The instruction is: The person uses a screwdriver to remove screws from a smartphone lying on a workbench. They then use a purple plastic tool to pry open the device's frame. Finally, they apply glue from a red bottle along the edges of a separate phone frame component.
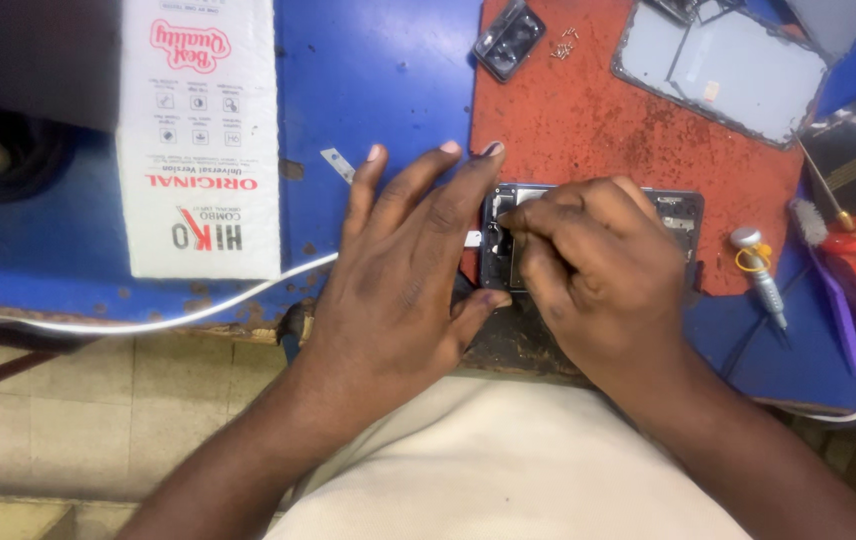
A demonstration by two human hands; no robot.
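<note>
Head view | left hand lying open, steadying opened phone | right hand pinching a small part inside it | step: internal-part work; next likely needing fine fingertip control.

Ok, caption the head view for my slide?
Left hand steadies an opened phone on a red mat; right hand works inside.

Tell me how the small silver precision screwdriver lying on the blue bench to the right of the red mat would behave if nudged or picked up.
The screwdriver looks round-barrelled and lies flat, so a sideways nudge would probably roll it across the blue bench. It is thin and metallic, so likely stiff and light. Its smooth silver shaft may be a little slippery; the yellow ring near its cap might slow the roll.
</note>
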